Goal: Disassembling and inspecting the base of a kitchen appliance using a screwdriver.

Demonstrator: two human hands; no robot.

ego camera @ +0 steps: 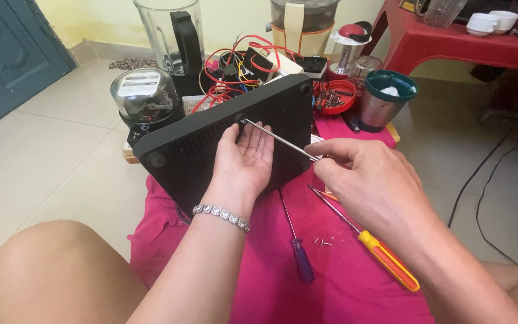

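Note:
A black flat appliance base point(211, 135) with vent slots and round rubber feet stands tilted on its edge on a pink cloth point(331, 282). My left hand point(244, 162), with a bracelet at the wrist, rests palm-up against its underside and props it. My right hand point(373, 183) grips a screwdriver point(280, 139) whose thin metal shaft reaches to a screw hole near the top of the base. Red wires and circuit parts point(241, 66) show behind the base.
On the cloth lie a purple-handled screwdriver point(298, 252), an orange-and-yellow screwdriver point(385, 258) and a few loose screws point(322, 242). Blender jars point(169, 36), a red bowl of screws point(337, 96), a steel cup point(385, 99) and a red plastic table point(463, 42) stand behind.

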